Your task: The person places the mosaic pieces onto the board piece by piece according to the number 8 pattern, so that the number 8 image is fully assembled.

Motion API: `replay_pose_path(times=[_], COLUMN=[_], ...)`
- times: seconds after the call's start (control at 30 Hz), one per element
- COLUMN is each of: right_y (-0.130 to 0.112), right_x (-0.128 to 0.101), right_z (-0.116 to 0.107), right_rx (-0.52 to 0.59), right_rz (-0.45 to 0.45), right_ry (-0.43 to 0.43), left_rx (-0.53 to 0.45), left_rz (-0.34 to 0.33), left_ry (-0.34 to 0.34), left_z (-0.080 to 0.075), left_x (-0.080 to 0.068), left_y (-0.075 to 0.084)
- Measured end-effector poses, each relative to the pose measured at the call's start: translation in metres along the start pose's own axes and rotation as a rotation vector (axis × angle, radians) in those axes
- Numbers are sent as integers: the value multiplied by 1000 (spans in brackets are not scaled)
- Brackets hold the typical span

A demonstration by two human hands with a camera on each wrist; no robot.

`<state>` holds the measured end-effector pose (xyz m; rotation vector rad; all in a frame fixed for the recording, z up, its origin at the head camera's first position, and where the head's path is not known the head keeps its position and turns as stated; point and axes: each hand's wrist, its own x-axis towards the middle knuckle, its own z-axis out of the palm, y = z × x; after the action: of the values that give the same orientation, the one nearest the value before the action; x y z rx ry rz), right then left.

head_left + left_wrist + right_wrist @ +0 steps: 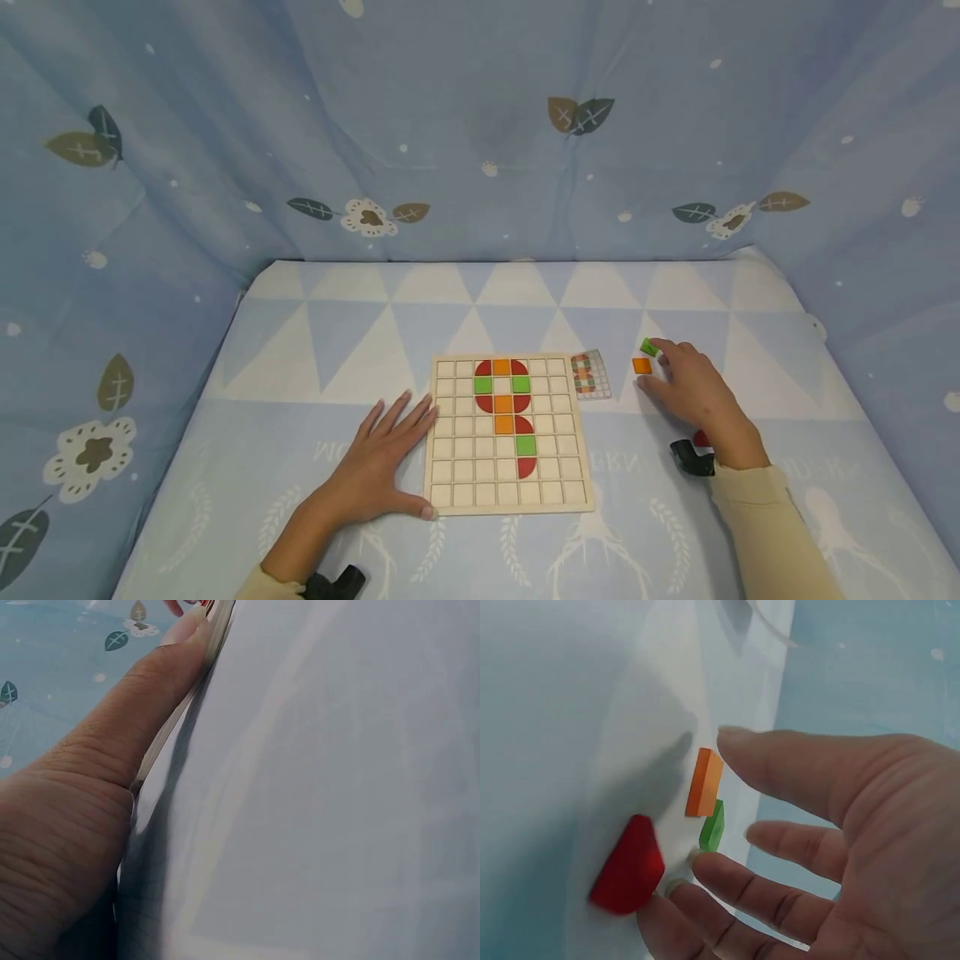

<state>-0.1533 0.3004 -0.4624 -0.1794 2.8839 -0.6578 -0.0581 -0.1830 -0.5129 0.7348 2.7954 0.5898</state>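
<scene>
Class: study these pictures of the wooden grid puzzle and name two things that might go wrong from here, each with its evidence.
1. The right hand reaches among loose pieces lying close together: the orange square, green square and red piece. Its fingers may knock a neighbour aside.
2. The left hand only rests flat against the board edge, with no grip. A push could slide it and shake the pieces seated on it.

Soft, even, bright light; head view sharp with bowed edges, wrist views blurred close-up.
</scene>
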Motion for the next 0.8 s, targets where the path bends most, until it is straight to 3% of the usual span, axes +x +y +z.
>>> replay_pose_path(times=[0.5, 0.8], right_y=[-3, -8], right_x=[17, 13], right_z=[5, 2], right_rx=[-3, 78], right_rz=[15, 140], right_ry=[-2, -126], left_rx=[14, -2], left_rz=[3, -10], left_ry=[1, -5], left_z=[0, -1], left_x=[1, 0], left_y=[0, 2])
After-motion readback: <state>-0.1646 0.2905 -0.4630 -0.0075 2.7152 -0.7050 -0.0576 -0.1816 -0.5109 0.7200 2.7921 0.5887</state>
